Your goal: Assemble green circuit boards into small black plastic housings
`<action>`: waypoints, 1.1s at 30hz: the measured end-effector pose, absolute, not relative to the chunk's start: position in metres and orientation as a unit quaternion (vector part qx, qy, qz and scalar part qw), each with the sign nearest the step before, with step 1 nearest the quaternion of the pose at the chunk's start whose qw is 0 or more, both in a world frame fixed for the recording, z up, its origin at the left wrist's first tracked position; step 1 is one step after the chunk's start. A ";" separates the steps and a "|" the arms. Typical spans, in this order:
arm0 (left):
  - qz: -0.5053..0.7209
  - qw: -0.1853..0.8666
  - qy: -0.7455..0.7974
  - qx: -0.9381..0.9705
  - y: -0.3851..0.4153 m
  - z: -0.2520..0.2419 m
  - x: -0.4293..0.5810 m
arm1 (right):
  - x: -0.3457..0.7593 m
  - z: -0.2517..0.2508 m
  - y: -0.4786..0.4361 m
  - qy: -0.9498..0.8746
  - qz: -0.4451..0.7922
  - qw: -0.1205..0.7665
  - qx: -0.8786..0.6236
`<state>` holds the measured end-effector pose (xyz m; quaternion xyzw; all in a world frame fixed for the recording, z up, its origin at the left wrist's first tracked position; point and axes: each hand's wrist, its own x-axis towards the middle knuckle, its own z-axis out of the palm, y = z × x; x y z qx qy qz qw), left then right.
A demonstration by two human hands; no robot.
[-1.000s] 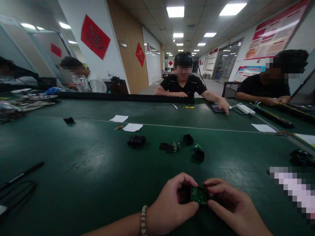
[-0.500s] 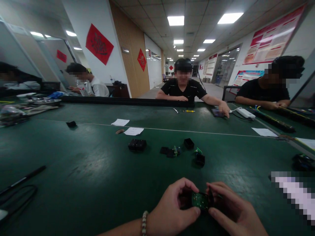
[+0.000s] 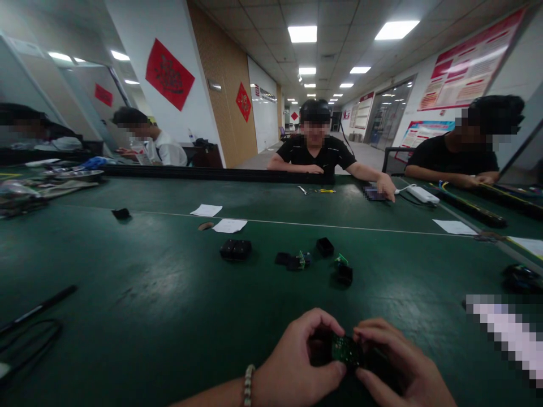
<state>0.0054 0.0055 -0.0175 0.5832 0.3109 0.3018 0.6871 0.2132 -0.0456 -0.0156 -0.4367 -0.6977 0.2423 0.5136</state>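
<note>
A small green circuit board [image 3: 344, 349] is held low over the near side of the table, its soldered face turned toward me. My left hand [image 3: 303, 353] pinches the board's left side between thumb and fingers. On the right, my right hand [image 3: 399, 359] grips a dark piece at the board's right end; my fingers partly cover it. Beyond my hands lie an open black case [image 3: 345, 275] beside a green board, another open black case [image 3: 325, 247], and dark parts with an upright green board [image 3: 302, 260].
Two black boxes [image 3: 235, 249] sit left of the loose parts. A black cable [image 3: 38, 311] lies at the near left, and a pixelated object [image 3: 504, 333] at the near right. Paper sheets [image 3: 229, 226] rest farther back. A person [image 3: 318, 150] sits across the green table [image 3: 161, 316].
My right hand has shifted slightly left, closing in against the circuit board, and the dark piece at its right end is more covered. My left hand keeps its hold.
</note>
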 end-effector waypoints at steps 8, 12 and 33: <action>0.307 0.644 0.316 0.626 0.005 -0.022 0.004 | 0.215 -0.015 -0.046 -0.724 0.208 0.493 -0.435; 0.303 0.648 0.308 0.627 0.006 -0.019 0.005 | 0.216 -0.018 -0.046 -0.732 0.180 0.501 -0.425; 0.291 0.660 0.308 0.620 0.006 -0.023 0.005 | 0.219 -0.019 -0.044 -0.744 0.218 0.486 -0.404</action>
